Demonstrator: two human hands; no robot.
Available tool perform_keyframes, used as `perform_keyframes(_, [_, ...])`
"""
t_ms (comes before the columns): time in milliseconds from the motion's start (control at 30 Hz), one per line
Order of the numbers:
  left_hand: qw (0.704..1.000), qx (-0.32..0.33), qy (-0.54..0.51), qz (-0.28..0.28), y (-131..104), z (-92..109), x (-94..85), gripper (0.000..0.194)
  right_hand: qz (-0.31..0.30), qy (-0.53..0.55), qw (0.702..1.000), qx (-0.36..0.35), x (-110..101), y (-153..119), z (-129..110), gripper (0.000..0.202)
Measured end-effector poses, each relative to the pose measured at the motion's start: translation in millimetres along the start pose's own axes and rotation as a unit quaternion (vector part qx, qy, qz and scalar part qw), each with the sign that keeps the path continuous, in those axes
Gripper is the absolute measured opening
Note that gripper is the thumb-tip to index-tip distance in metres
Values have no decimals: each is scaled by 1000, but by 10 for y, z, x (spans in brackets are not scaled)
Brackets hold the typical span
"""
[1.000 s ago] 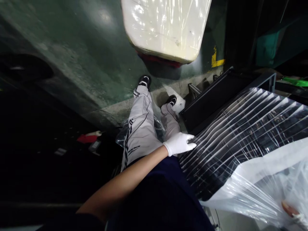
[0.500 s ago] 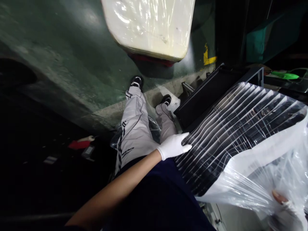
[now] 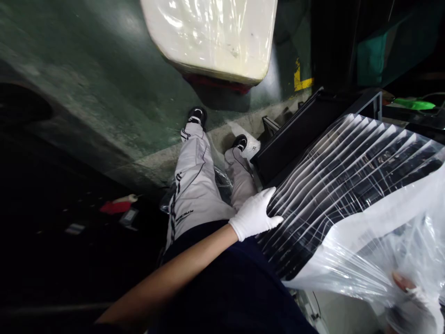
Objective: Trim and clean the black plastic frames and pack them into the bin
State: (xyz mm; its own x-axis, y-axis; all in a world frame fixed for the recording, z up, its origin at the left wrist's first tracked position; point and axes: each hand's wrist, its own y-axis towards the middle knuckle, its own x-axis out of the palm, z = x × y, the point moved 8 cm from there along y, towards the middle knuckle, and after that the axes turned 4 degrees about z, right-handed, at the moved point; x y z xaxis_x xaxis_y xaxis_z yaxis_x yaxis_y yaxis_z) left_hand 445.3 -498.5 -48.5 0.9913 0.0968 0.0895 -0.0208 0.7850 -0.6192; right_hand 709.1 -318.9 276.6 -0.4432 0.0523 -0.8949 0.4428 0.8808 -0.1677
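Note:
My left hand, in a white glove, rests flat with fingers spread against the left edge of a stack of black slatted parts wrapped in clear film. At the lower right my right hand, gloved with a bare fingertip showing, grips a bunched sheet of clear plastic film that lies over the near right part of the stack. The hand is partly cut off by the picture's edge.
My legs in light trousers stand on a green floor. A black frame holds the stack. A cream, film-wrapped block sits ahead. Red and white items lie in the dark at left. A green object lies far right.
The view has shifted slightly. My right hand has pulled the film further up over the stack. My left hand slid a little lower along the stack's edge.

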Motion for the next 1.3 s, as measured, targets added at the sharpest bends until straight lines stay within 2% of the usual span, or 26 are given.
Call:
perform_keyframes(100, [999, 29, -2, 28, -38, 59, -25, 94, 25, 16, 999, 33, 5, -23, 21, 55])
perform_keyframes(267, [990, 113, 33, 79, -92, 278, -43, 101, 33, 43, 997, 56, 47, -37, 18, 57])
perform_keyframes(467, [989, 109, 47, 91, -150, 398, -30, 104, 44, 33, 998, 42, 56, 26, 16, 55])
perform_keyframes(600, [983, 142, 49, 103, -220, 461, -55, 103, 32, 50, 997, 46, 69, 69, 44, 58])
perform_keyframes(833, [981, 156, 33, 109, -160, 476, -11, 103, 36, 40, 998, 30, 109, 56, 2, 49])
perform_keyframes(1033, [970, 191, 60, 140, -218, 650, 0, 103, 31, 29, 999, 5, 131, 88, -36, 46])
perform_keyframes(1167, [958, 224, 65, 165, -321, 805, -20, 104, 3, 38, 999, -11, 173, 90, -65, 46])
perform_keyframes(1300, [949, 255, 44, 182, -426, 886, -39, 96, 1, 29, 1000, -9, 162, 94, -44, 48])
